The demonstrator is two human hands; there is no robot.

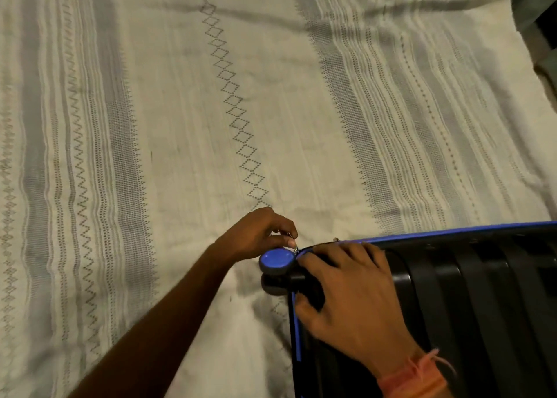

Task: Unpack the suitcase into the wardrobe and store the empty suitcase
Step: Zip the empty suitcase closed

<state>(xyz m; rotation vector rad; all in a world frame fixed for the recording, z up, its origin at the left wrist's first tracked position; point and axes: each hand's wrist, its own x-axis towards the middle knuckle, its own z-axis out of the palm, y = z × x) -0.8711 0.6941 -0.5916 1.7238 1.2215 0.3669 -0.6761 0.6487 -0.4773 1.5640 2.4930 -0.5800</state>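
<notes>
A black ribbed hard-shell suitcase [470,301] with blue zip trim lies flat on the bed at the lower right, closed. At its near-left corner sits a wheel with a blue hub [277,260]. My left hand [259,236] pinches the small metal zip pull [294,248] just above that wheel. My right hand [352,301] lies spread on the suitcase's corner, fingers draped over the edge by the wheel housing. An orange thread band circles my right wrist. The suitcase's contents are hidden.
A cream bedspread [180,111] with grey woven stripes and diamond patterns covers the whole bed. A dark gap [542,18] beyond the bed edge shows at the top right.
</notes>
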